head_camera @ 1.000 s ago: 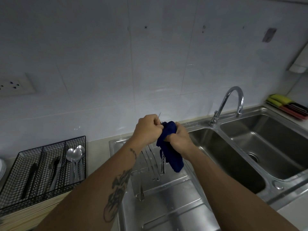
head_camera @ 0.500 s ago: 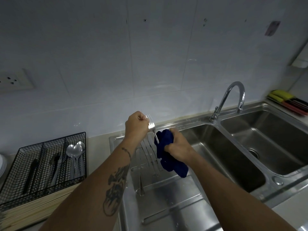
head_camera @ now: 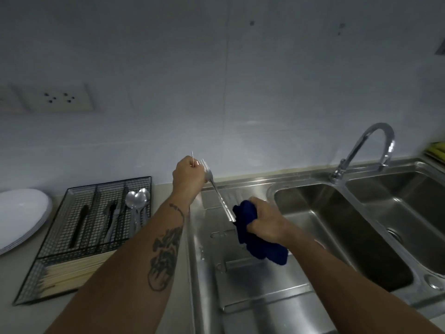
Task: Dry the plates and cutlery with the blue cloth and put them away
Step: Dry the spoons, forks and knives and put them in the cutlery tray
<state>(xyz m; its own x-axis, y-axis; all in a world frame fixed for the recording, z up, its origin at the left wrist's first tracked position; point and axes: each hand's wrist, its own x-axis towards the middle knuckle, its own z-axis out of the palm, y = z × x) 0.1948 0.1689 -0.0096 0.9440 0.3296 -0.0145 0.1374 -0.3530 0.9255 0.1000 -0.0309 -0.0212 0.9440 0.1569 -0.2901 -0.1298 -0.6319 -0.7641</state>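
My left hand (head_camera: 187, 175) grips the tine end of several metal forks (head_camera: 218, 196) above the back of the steel drainboard (head_camera: 252, 292). Their handles slant down to the right into the blue cloth (head_camera: 258, 239). My right hand (head_camera: 263, 219) grips the bunched cloth around the handle ends. The cloth's loose end hangs below that hand. A black wire cutlery basket (head_camera: 60, 283) sits on the counter to the left, holding spoons (head_camera: 137, 201), dark-handled cutlery and pale chopsticks. A stack of white plates (head_camera: 20, 213) lies at the far left edge.
A double steel sink (head_camera: 337, 225) with a curved tap (head_camera: 368, 145) fills the right side. A white wall socket (head_camera: 56, 97) is on the tiled wall at left. Green and red items (head_camera: 438, 153) sit at the far right edge.
My left hand has drawn the forks up and to the left, out of the cloth. My right hand with the cloth has slid down along the handles. The view has turned left.
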